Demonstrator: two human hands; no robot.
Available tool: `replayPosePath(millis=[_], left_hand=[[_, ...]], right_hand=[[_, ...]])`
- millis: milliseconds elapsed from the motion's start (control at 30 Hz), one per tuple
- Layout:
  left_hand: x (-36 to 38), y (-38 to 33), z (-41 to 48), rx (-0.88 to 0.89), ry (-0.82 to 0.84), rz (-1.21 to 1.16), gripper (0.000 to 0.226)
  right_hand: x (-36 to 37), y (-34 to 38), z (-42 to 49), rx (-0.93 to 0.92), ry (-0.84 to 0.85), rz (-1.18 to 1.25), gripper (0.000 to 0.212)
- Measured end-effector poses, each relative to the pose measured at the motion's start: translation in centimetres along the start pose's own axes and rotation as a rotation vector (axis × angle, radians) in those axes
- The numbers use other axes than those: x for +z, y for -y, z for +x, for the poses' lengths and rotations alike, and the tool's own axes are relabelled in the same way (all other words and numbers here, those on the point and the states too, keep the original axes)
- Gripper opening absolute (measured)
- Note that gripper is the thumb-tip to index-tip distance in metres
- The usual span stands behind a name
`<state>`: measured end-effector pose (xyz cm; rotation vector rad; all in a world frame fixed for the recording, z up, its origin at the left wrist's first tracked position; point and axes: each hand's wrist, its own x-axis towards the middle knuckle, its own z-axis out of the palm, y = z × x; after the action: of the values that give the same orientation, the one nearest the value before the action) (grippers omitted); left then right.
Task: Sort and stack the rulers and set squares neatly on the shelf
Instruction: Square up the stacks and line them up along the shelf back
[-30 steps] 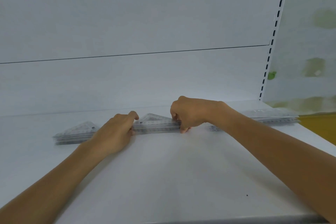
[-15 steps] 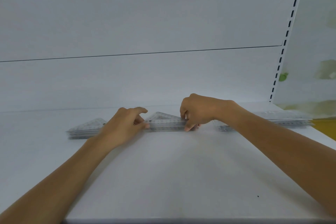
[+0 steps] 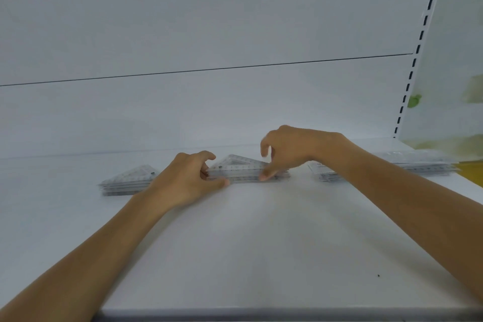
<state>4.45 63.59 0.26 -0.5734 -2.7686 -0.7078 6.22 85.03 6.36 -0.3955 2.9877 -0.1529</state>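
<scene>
Three stacks of clear plastic drawing tools lie in a row along the far part of the one white shelf (image 3: 248, 243). Two are of set squares, the left stack (image 3: 128, 180) and the middle stack (image 3: 243, 168), and one, the right stack (image 3: 418, 165), is of long rulers. Each stack shows several layers, but the pieces cannot be counted. Two hands are in view, the left hand (image 3: 188, 180) and the right hand (image 3: 290, 149). One slotted upright (image 3: 418, 47) stands far right, and one dark speck (image 3: 378, 275) lies near right.
</scene>
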Motion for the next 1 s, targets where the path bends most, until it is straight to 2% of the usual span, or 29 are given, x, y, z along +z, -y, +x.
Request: replayPosePath(millis=[100,200,467,767,1000], left_hand=[[-0.1,0.1,0.1,-0.004,0.021,0.009,0.061],[-0.1,0.2,0.3,0.003,0.014,0.022,0.052],[-0.1,0.5,0.3,0.047,-0.008,0.038,0.054],[0.2,0.8,0.9,-0.005,-0.041,-0.017,0.054],[0.2,0.8,0.9,-0.002,-0.022,-0.007,0.056]], right_hand=[[-0.4,0.5,0.8,-0.035,-0.047,0.096,0.076],[-0.2,1.8,2.2,-0.055,0.016,0.057,0.088],[-0.3,5.1,5.4,-0.081,0.211,-0.067,0.079],[-0.6,6.0,6.4,-0.080,0.197,-0.197,0.069],[-0.6,6.3,6.1,-0.078,0.155,-0.241,0.073]])
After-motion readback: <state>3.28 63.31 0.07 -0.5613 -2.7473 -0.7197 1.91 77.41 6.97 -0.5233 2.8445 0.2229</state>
